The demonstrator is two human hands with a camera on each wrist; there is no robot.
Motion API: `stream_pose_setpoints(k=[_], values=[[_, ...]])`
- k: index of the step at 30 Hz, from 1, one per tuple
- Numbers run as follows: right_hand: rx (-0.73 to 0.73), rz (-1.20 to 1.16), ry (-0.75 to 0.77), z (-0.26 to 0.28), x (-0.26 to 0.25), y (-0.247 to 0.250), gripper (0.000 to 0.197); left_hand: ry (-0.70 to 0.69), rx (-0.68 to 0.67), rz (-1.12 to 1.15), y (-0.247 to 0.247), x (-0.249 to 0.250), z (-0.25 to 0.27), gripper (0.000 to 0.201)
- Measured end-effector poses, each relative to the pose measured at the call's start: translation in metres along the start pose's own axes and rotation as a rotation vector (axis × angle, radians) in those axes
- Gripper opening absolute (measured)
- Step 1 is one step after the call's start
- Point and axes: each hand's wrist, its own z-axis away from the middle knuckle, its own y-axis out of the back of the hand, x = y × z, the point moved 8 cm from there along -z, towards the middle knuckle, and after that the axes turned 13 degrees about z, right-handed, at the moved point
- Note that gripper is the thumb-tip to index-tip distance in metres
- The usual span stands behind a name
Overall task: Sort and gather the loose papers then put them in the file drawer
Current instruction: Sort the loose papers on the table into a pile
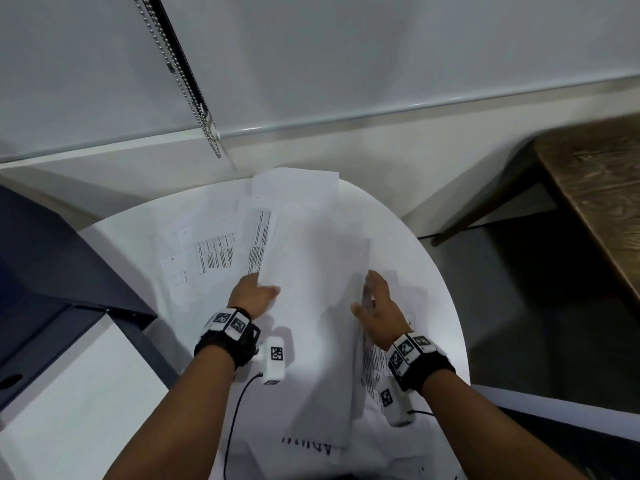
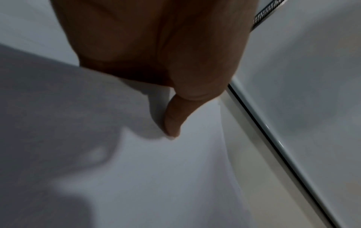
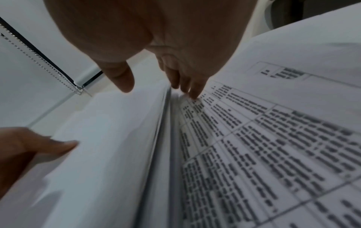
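Observation:
Loose white papers (image 1: 214, 254), some printed, lie scattered over a round white table (image 1: 440, 278). My left hand (image 1: 258, 292) grips the left edge of a thick blank-faced stack (image 1: 311, 323), raised off the table. Its thumb (image 2: 173, 117) lies on top of the stack (image 2: 156, 169), and its fingers are hidden beneath. My right hand (image 1: 375, 299) stands on edge against the stack's right side, fingers straight. In the right wrist view those fingers (image 3: 187, 83) press along the stack (image 3: 117, 138), touching a printed table sheet (image 3: 254, 138) that lies beside it.
A dark blue cabinet (image 1: 52, 271) stands at the table's left. A wooden table (image 1: 595, 188) is at the far right, across a gap of dark floor. A beaded blind chain (image 1: 187, 81) hangs over the sill behind the table. More sheets (image 1: 304, 448) lie at the near edge.

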Motion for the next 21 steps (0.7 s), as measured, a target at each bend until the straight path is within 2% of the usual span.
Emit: stream_pose_setpoints(k=[2,4,6,9,13,15,17,18,21], values=[[0.155,0.164,-0.042,0.005,0.011,0.019,0.075,-0.003,0.113,0.066,0.024,-0.019,0.004,0.039],[0.267,0.351,-0.112,0.013,0.029,0.035,0.075,0.035,0.25,0.109,0.049,-0.043,0.011,0.04],[0.26,0.528,-0.208,0.024,0.044,0.037,0.079,0.083,0.328,0.113,0.061,-0.065,0.017,0.048],[0.124,0.705,-0.222,0.041,0.048,0.008,0.085,0.138,0.315,0.144,0.051,-0.084,0.026,0.055],[-0.045,0.731,-0.152,0.041,0.036,-0.041,0.088,0.121,0.213,0.18,0.025,-0.093,0.031,0.061],[-0.063,0.649,-0.092,0.032,0.022,-0.048,0.085,0.109,0.21,0.179,0.019,-0.092,0.036,0.06],[-0.008,0.582,-0.063,0.028,0.013,-0.038,0.082,0.122,0.254,0.181,0.02,-0.093,0.04,0.062],[0.049,0.585,-0.102,0.03,0.014,-0.026,0.082,0.13,0.28,0.191,0.022,-0.094,0.042,0.063],[0.195,0.602,-0.398,0.053,0.041,0.007,0.083,0.142,0.296,0.21,0.022,-0.096,0.047,0.066]])
